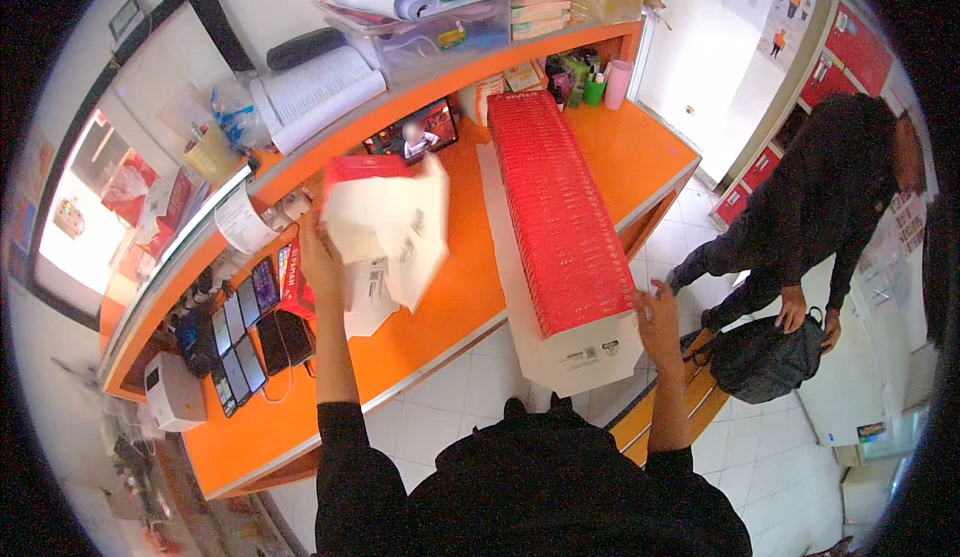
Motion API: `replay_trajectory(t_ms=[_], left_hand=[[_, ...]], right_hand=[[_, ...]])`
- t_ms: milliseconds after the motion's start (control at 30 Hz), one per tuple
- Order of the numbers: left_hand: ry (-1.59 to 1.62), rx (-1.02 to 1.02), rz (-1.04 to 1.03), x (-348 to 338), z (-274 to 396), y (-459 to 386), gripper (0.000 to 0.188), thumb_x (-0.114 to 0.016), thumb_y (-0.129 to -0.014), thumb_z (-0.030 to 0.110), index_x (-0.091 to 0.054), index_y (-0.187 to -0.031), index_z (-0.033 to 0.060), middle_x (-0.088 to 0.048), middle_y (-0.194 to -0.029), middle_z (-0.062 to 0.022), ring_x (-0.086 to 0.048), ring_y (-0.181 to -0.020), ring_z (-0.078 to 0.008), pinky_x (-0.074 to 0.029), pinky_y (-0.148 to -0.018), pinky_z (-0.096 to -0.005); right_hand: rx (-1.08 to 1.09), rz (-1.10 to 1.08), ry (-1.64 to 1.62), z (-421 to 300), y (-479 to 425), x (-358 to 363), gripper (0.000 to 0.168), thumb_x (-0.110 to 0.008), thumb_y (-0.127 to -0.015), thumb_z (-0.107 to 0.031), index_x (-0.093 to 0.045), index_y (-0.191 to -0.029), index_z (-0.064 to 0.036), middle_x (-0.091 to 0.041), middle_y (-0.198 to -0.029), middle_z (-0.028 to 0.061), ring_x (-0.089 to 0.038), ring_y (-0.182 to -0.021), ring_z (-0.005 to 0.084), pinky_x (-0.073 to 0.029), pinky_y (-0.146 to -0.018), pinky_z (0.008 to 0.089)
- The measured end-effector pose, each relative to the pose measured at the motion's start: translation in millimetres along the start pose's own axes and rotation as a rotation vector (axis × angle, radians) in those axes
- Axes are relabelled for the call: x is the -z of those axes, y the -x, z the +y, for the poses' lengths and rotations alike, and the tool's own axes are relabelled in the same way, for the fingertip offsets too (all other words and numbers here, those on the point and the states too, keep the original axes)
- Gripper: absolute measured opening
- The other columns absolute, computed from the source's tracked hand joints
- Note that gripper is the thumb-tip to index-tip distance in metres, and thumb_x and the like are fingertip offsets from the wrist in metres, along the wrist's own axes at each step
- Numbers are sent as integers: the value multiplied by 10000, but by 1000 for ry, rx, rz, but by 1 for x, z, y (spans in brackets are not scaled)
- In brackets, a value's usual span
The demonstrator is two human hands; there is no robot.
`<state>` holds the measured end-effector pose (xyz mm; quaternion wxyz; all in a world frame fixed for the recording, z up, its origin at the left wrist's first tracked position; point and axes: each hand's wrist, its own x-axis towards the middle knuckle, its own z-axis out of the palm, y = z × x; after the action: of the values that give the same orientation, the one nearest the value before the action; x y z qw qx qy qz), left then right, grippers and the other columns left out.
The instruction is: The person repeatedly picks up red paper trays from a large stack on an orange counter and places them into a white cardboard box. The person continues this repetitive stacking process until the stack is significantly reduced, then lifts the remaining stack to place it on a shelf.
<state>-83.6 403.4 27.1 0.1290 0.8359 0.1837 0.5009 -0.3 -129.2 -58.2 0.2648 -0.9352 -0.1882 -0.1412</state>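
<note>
My left hand point(319, 246) grips the left edge of a partly folded red and white cardboard box point(375, 208), blurred by motion, above the orange counter point(457, 257). A white printed flap lies under it. To the right, a long row of nested red cardboard boxes point(559, 212) runs from the back shelf to the counter's front edge, its white printed end panel point(581, 354) jutting past that edge. My right hand point(658, 317) is at the near right corner of this row, fingers bent beside it; whether it grips the cardboard is unclear.
Several phones point(244, 369), a white device point(174, 392) and a black wallet-like item point(283, 339) lie on the left. A tablet point(415, 133) leans under the shelf. At right, a person point(795, 197) bends over a black backpack point(765, 358) on an orange slatted bench point(637, 426).
</note>
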Motion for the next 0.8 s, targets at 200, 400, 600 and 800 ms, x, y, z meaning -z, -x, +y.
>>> replay_trajectory(t_ms=[200, 400, 600, 800], left_hand=[[-24, -372, -424, 38, 156, 59, 386, -610, -775, 114, -615, -1160, 145, -597, -987, -99, -581, -886, -287, -474, -730, -416], [388, -468, -618, 43, 253, 138, 453, -688, -783, 309, -583, -1153, 72, -570, -1122, -155, -555, -992, -347, -447, -852, -463], [469, -78, -1138, 33, 236, 179, 649, -734, -720, 510, -554, -1108, 23, -544, -1146, -187, -541, -1059, -359, -437, -932, -434], [319, -57, -1210, -14, 182, 237, 640, -730, -736, 468, -488, -1085, -10, -532, -1053, -184, -564, -992, -360, -474, -839, -437]], right_hand=[[-14, -122, -466, -137, -21, 112, 602, -697, -780, -49, -441, -1325, -61, -541, -1215, 148, -586, -918, 240, -479, -791, 346], [-219, -195, -484, -101, 9, 83, 426, -639, -819, -101, -497, -1217, -45, -603, -1147, 219, -572, -1091, 366, -498, -784, 408], [-153, -121, -290, 36, 82, 44, 274, -611, -811, -93, -577, -1079, -46, -648, -989, 184, -624, -941, 378, -491, -786, 409], [-97, -22, -259, 54, 64, -29, 269, -593, -810, -18, -548, -1074, -31, -629, -954, 171, -645, -882, 318, -518, -718, 395]])
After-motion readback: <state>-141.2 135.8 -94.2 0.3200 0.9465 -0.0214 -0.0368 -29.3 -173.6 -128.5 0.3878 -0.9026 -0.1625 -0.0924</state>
